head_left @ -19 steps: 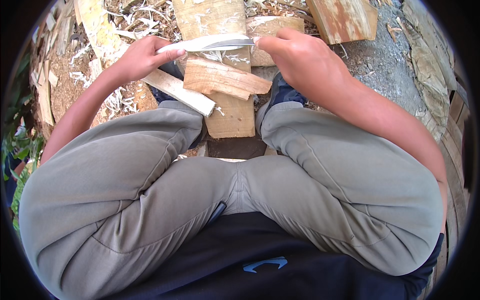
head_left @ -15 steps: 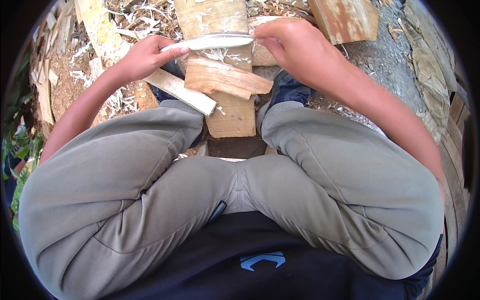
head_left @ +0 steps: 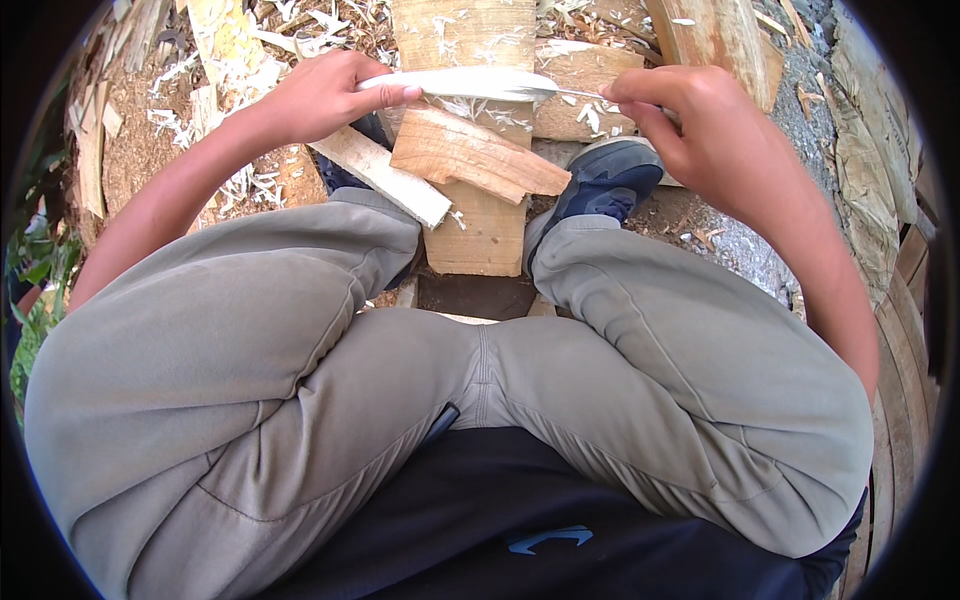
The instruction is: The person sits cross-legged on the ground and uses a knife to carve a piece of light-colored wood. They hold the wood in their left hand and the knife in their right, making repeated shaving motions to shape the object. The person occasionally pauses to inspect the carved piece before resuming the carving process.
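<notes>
A pale, flat, blade-shaped strip (head_left: 470,83) is held level between both hands, above my knees. My left hand (head_left: 320,95) grips its wider left end, thumb lying along the top. My right hand (head_left: 700,130) pinches the thin, pointed right tip between its fingertips. Just under the strip lies a rough brown chunk of split wood (head_left: 470,155), resting on an upright plank (head_left: 480,235). Pale shavings cling to the block behind the strip.
My grey-trousered knees fill the lower view, with a dark blue shoe (head_left: 605,180) to the right of the plank. A light split stick (head_left: 385,180) leans at the left. A log (head_left: 715,40), wood scraps and shavings (head_left: 200,120) litter the ground.
My right hand has slid right along the strip to its thin tip, so more of the strip shows. The left hand keeps its grip.
</notes>
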The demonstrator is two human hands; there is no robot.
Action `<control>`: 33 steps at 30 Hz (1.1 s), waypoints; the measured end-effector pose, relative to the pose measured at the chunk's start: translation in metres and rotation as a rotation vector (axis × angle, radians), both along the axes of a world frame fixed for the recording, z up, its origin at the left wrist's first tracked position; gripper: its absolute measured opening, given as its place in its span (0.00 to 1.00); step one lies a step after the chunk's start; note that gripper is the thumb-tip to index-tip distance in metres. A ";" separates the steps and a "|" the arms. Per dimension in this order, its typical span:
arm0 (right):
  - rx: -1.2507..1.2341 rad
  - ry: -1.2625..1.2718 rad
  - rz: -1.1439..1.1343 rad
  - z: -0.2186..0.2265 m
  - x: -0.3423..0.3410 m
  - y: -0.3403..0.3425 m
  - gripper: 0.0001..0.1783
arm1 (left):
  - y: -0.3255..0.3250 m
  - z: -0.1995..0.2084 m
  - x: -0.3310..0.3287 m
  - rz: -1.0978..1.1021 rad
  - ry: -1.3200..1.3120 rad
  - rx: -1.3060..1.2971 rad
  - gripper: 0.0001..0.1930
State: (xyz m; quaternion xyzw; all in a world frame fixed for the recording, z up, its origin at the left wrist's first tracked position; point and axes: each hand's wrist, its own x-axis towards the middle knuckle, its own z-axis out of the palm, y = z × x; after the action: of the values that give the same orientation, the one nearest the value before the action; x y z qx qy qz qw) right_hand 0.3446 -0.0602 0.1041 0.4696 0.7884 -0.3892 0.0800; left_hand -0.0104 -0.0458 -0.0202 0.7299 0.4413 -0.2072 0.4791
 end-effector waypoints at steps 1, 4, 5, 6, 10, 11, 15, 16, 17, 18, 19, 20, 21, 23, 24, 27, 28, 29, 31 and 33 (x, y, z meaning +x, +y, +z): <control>0.031 0.017 0.014 0.000 0.000 -0.001 0.09 | 0.000 0.000 0.000 0.000 -0.002 -0.007 0.36; 0.065 -0.023 0.045 0.003 -0.002 -0.002 0.09 | 0.000 0.000 -0.002 0.010 -0.020 -0.031 0.36; 0.072 -0.031 0.057 0.004 -0.003 -0.001 0.09 | -0.001 -0.003 -0.003 0.020 -0.035 -0.043 0.36; 0.078 -0.038 0.068 0.005 -0.004 0.000 0.09 | -0.002 -0.004 -0.003 0.031 -0.050 -0.056 0.37; 0.185 -0.031 0.078 0.004 -0.009 -0.011 0.12 | 0.000 -0.006 -0.002 0.008 -0.077 0.006 0.37; 0.181 -0.025 0.082 0.004 -0.009 -0.013 0.14 | -0.006 -0.008 -0.002 0.044 -0.137 0.057 0.39; 0.185 -0.028 0.093 0.005 -0.011 -0.024 0.17 | -0.007 -0.010 -0.004 0.049 -0.154 0.079 0.41; 0.191 -0.036 0.095 0.005 -0.012 -0.026 0.17 | -0.008 -0.012 -0.005 0.054 -0.164 0.083 0.41; 0.191 -0.037 0.084 0.004 -0.012 -0.028 0.17 | -0.008 -0.013 -0.005 0.059 -0.174 0.088 0.41; 0.190 -0.038 0.074 0.003 -0.013 -0.031 0.16 | -0.009 -0.013 -0.005 0.064 -0.183 0.092 0.41; 0.190 -0.039 0.063 0.002 -0.014 -0.033 0.16 | -0.009 -0.012 -0.005 0.069 -0.184 0.084 0.41; 0.191 -0.035 0.068 0.000 -0.014 -0.035 0.16 | -0.008 -0.010 -0.005 0.074 -0.185 0.075 0.41; 0.191 -0.031 0.072 -0.003 -0.015 -0.035 0.16 | -0.007 -0.010 -0.004 0.078 -0.187 0.065 0.41; 0.191 -0.022 0.074 -0.007 -0.016 -0.037 0.15 | -0.008 -0.012 -0.005 0.080 -0.187 0.078 0.40; 0.191 -0.017 0.071 -0.008 -0.018 -0.038 0.15 | -0.008 -0.013 -0.006 0.080 -0.185 0.085 0.40; 0.190 -0.007 0.067 -0.011 -0.019 -0.039 0.15 | -0.010 -0.015 -0.007 0.087 -0.187 0.075 0.40; 0.189 -0.005 0.068 -0.013 -0.020 -0.039 0.15 | -0.009 -0.015 -0.007 0.084 -0.180 0.064 0.40; 0.204 0.010 0.062 -0.015 -0.020 -0.040 0.15 | -0.007 -0.012 -0.006 0.080 -0.174 0.053 0.40; 0.233 0.041 0.051 -0.020 -0.020 -0.041 0.16 | -0.008 -0.009 -0.003 0.096 -0.181 0.008 0.39; 0.243 0.027 0.034 -0.034 -0.021 -0.039 0.16 | -0.011 -0.003 0.007 0.130 -0.211 -0.059 0.39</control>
State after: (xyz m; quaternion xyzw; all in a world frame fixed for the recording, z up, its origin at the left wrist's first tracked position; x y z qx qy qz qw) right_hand 0.3234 -0.0991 0.0701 0.4571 0.8386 -0.2958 0.0184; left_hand -0.0033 -0.0563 -0.0233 0.7030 0.4286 -0.1107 0.5567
